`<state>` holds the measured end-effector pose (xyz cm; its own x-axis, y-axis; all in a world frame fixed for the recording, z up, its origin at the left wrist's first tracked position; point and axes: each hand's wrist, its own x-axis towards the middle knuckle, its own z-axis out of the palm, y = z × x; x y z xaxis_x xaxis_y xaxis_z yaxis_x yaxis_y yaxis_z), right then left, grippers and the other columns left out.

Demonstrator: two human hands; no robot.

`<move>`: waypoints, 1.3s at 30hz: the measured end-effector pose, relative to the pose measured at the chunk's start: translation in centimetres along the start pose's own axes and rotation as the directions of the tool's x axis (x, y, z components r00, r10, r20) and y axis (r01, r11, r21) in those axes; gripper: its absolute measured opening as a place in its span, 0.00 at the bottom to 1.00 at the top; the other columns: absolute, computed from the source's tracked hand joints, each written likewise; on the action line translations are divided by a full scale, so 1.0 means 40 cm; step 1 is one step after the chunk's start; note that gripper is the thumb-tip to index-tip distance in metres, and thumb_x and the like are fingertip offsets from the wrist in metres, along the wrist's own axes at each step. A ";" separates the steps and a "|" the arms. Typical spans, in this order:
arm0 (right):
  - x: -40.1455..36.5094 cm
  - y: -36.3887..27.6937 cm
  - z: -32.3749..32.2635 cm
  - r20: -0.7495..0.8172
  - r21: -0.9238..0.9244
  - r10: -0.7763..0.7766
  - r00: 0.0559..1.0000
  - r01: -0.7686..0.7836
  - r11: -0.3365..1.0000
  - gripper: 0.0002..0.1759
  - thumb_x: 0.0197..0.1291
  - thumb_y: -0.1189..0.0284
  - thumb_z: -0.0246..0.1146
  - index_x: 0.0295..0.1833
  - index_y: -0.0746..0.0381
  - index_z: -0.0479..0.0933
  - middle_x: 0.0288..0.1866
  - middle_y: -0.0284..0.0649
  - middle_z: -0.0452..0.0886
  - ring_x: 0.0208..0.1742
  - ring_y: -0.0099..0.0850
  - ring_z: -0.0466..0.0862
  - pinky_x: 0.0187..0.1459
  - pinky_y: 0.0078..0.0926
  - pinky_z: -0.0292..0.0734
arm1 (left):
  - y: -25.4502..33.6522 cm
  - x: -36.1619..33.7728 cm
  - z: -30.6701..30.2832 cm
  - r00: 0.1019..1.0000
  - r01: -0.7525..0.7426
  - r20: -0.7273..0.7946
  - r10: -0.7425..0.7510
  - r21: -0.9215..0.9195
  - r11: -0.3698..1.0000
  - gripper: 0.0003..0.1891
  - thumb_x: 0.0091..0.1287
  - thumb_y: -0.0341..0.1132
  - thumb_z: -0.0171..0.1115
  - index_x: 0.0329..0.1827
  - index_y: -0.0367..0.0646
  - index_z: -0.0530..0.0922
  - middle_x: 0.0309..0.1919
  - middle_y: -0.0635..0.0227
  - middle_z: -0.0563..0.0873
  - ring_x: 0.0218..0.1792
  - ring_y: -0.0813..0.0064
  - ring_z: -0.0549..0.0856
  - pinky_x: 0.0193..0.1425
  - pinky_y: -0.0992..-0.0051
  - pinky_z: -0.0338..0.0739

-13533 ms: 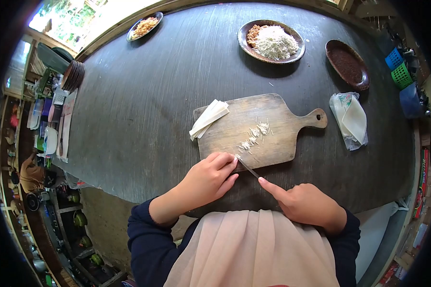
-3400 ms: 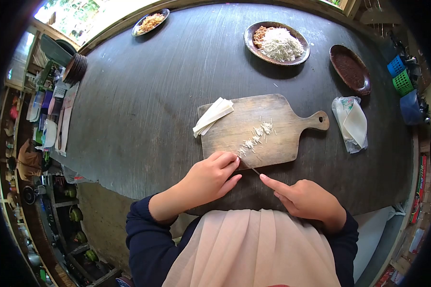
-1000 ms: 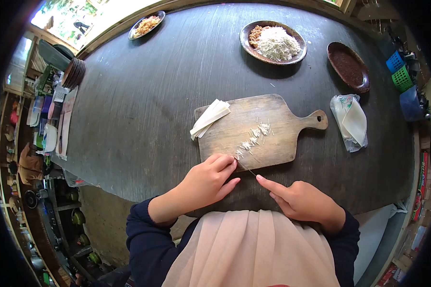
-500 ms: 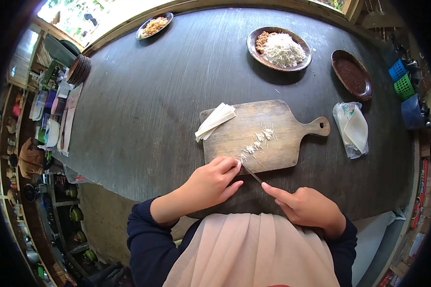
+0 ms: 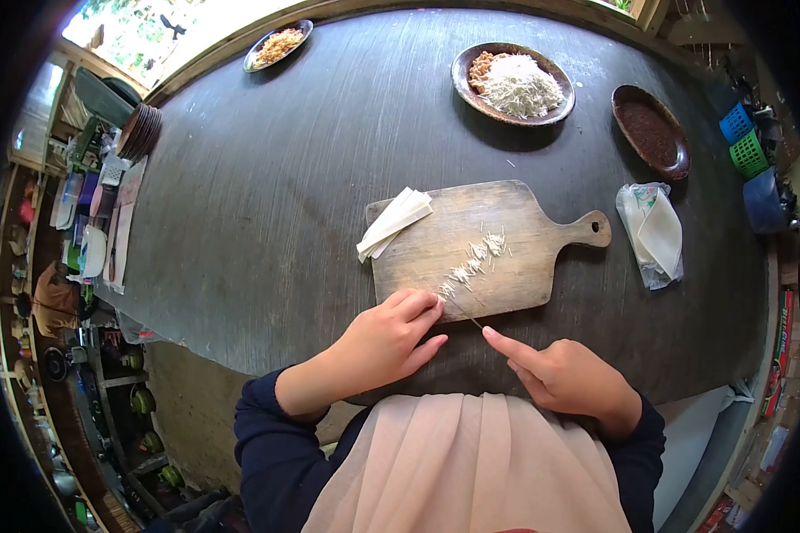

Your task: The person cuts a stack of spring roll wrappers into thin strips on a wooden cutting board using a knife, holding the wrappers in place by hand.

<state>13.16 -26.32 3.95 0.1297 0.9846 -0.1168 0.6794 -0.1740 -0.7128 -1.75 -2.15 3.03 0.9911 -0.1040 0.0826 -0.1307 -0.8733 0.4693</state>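
Observation:
A wooden cutting board point(image 5: 507, 213) lies on the dark table, its handle pointing right. Thin white shreds point(image 5: 471, 259) run diagonally across it, and a stack of flat white strips point(image 5: 396, 222) rests on its upper left corner. At the board's lower edge, my left hand point(image 5: 387, 342) is closed, fingertips pressed down on a white strip that they mostly hide. My right hand point(image 5: 569, 377) grips a knife, index finger stretched along it. The narrow knife blade point(image 5: 468, 315) reaches the board beside my left fingertips; its handle is hidden in my palm.
Behind the board stands a plate point(image 5: 465, 96) heaped with white shreds and brown pieces. An oval brown dish point(image 5: 627, 99) and a plastic packet with white sheets point(image 5: 652, 233) sit to the right. Far left are another food plate point(image 5: 252, 64) and stacked brown dishes point(image 5: 139, 133).
The knife and my right fingertip have shifted slightly up and left, and the blade now shows as a thinner line. My left hand stays at the board's edge. The whole view has shifted slightly.

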 end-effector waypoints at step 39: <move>-0.004 -0.002 0.022 -0.021 -0.147 -0.029 0.999 0.025 0.989 0.34 0.66 0.73 0.61 0.78 0.54 0.65 0.12 0.42 0.71 0.12 0.41 0.74 0.18 0.40 0.70 | -0.002 -0.005 0.008 1.000 -0.022 -0.020 0.023 0.025 0.999 0.19 0.69 0.40 0.67 0.54 0.32 0.82 0.50 0.58 0.82 0.53 0.59 0.83 0.56 0.68 0.82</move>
<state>12.45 -26.43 3.44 0.1251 0.9887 -0.0821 0.7815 -0.1492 -0.6058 -1.93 -2.21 2.67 0.9872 -0.1145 0.1108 -0.1523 -0.8826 0.4448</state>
